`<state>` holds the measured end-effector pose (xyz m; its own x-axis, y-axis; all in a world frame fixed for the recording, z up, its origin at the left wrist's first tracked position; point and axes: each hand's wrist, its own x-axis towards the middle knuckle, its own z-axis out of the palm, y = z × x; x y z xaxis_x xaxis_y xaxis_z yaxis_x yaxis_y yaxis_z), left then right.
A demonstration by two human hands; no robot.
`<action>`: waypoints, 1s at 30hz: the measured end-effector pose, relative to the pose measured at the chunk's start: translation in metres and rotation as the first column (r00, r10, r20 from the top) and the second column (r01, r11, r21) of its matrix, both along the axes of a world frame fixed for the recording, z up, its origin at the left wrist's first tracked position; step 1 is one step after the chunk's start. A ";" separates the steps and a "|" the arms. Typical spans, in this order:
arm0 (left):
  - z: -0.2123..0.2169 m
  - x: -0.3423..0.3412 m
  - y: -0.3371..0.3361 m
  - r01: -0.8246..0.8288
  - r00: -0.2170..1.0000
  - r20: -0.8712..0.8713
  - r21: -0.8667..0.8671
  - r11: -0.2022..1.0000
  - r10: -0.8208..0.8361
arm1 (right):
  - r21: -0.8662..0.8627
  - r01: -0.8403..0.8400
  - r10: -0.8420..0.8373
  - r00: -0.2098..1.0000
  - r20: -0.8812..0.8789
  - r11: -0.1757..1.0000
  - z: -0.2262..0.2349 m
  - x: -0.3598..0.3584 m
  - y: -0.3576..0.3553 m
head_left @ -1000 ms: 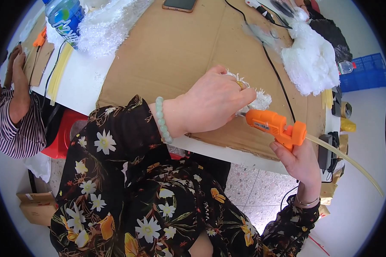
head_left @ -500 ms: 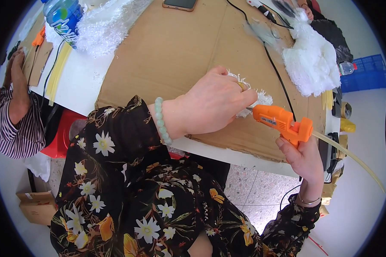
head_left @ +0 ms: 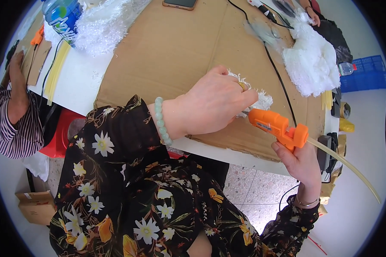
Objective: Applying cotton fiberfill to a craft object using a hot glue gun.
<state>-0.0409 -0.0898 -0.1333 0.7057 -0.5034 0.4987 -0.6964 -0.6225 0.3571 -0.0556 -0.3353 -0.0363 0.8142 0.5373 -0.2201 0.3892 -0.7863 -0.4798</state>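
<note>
My left hand (head_left: 218,100) is closed over a piece of white fluffy trim (head_left: 263,101), whose frayed edges stick out past the fingers. Most of that piece is hidden beneath the hand, above a brown cardboard sheet (head_left: 158,55). In my right hand (head_left: 302,160) is an orange hot glue gun (head_left: 272,123), gripped by its handle. The gun's metal nozzle points left and reaches the trim by the left fingertips; whether it touches cannot be made out. From the back of the gun a long pale glue stick (head_left: 345,161) trails down to the right.
White fluffy material lies in a right-hand pile (head_left: 311,64) and a left-hand pile (head_left: 105,30). A black cable (head_left: 278,77) crosses the cardboard. A phone (head_left: 179,4) and a blue bottle (head_left: 62,19) stand farther off. At the left sits a person in a striped shirt (head_left: 15,124).
The glue gun and my right hand have shifted slightly left and down, with the nozzle tilting. My left hand stays in place. The seated person's hand at the left has moved a little.
</note>
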 end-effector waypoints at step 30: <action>0.003 -0.001 -0.001 -0.018 0.998 -0.061 -0.038 0.999 0.015 | 0.086 0.118 -0.123 0.991 0.055 0.989 -0.007 0.000 -0.008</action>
<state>-0.0415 -0.0909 -0.1305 0.7433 -0.4727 0.4734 -0.6625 -0.6186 0.4224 -0.0557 -0.3432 -0.0437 0.8845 0.4486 -0.1280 0.3239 -0.7880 -0.5237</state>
